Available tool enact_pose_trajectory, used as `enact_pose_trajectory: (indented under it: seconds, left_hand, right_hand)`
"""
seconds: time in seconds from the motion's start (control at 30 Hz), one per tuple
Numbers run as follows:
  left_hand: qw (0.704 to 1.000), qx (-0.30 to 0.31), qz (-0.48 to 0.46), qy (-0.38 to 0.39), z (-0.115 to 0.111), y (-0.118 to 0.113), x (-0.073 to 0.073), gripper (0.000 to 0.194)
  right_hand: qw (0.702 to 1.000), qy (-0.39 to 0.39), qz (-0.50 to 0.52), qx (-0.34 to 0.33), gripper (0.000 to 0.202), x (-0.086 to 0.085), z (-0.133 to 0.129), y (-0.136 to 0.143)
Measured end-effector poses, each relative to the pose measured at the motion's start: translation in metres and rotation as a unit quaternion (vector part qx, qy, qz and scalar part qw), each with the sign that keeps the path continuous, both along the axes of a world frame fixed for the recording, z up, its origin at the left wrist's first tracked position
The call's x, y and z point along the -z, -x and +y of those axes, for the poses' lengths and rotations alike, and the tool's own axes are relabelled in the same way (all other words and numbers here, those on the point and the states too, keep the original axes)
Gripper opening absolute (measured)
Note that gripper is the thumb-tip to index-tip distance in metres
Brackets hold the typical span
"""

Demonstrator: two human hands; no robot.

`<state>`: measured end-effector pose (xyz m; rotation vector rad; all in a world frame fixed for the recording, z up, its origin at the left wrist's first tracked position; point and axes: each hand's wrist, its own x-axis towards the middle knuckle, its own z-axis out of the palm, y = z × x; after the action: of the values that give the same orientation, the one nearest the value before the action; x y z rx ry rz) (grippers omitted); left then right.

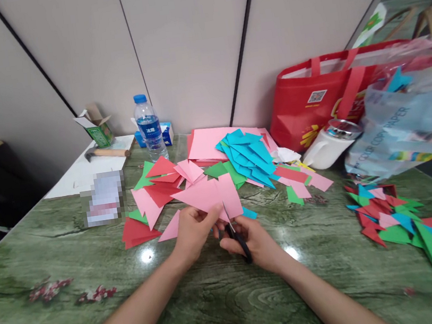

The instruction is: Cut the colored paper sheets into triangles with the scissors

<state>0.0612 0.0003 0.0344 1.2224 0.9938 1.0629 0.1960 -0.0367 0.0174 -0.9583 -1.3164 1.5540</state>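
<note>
Pinched in my left hand (198, 229) is a sheet of pink paper (200, 195), held above the table. My right hand (253, 240) grips a pair of scissors with black handles (240, 241). Their blades run up into the pink sheet, and a flap of it stands to the right of the cut. Just beyond my hands lie folded red paper pieces (161, 191), more pink and green pieces, and a heap of blue folded paper (247, 153).
A water bottle (150, 131) stands at the back beside a tissue box (167, 133). A hammer (108, 153) lies on white paper at left. At right are a red bag (296, 102), a white mug (326, 146), a plastic bag (407, 124) and coloured scraps (392, 212).
</note>
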Motion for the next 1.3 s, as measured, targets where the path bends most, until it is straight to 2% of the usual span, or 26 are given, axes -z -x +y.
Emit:
enact_pose_trajectory:
  seconds: [0.63,0.83,1.07,1.3]
  left_hand:
    - [1.0,-0.009,-0.002,0.02,-0.0007,-0.001,-0.0016,0.028]
    - [1.0,0.003,0.019,0.013,-0.0022,-0.0007,-0.0009,0.03]
    - [0.999,0.009,0.017,0.029,-0.0026,-0.0005,-0.0026,0.031]
    - [0.999,0.007,0.015,0.033,-0.0033,-0.0009,-0.0039,0.032]
  right_hand:
    - [1.0,0.026,-0.001,0.016,0.041,0.003,-0.0005,0.0029]
    - [1.0,-0.024,0.0,0.012,0.037,0.0019,0.0,0.0019]
    - [0.999,-0.028,-0.019,0.012,0.034,0.0011,0.0004,0.0024]
    - [0.999,0.003,-0.015,0.029,0.035,-0.0011,-0.0007,0.0051]
